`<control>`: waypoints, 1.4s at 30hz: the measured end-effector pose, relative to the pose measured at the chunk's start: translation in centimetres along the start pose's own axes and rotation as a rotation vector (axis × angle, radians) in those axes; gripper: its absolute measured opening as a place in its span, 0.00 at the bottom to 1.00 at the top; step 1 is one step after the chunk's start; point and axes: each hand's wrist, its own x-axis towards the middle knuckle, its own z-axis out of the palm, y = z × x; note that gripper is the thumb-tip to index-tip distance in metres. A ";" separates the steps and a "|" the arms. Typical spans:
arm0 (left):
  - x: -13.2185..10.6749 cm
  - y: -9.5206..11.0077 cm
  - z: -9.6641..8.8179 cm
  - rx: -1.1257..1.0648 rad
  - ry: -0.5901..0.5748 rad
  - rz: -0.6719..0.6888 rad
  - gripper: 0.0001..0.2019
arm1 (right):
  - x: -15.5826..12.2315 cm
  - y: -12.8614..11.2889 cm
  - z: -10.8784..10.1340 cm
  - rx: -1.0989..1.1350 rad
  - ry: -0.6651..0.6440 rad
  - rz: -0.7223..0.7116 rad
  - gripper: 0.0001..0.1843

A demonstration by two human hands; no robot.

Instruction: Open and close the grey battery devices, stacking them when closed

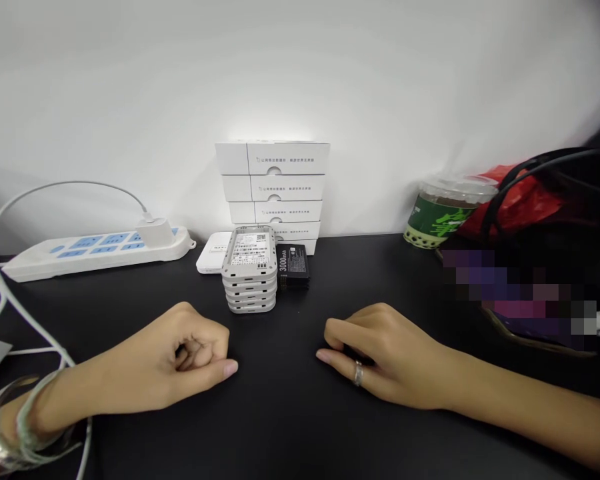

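My left hand [180,360] rests on the black table [290,427] with its fingers curled into a loose fist and nothing visible in it. My right hand [380,363], a ring on one finger, lies a little to the right with fingers curled under, also holding nothing I can see. Just beyond the gap between them stands a stack of several grey devices [250,277] with label stickers facing up. A black battery [293,265] lies against the stack's right side. A small white device [214,253] sits behind on the left.
A pile of white boxes [275,193] leans on the white wall. A white power strip [95,252] with a plugged charger and white cables occupies the left. At right are a lidded bubble tea cup [443,217], a red bag [525,193] and black cables.
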 end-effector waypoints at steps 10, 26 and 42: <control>0.0 -0.3 0.3 -0.037 0.083 0.006 0.19 | 0.0 0.0 0.1 0.003 -0.001 0.000 0.16; -0.2 -0.1 0.7 0.017 0.114 0.016 0.19 | -0.1 -0.1 0.2 -0.014 -0.009 0.002 0.15; -0.2 -0.2 0.7 0.070 0.119 0.048 0.19 | 0.0 0.0 0.2 -0.017 -0.011 0.009 0.16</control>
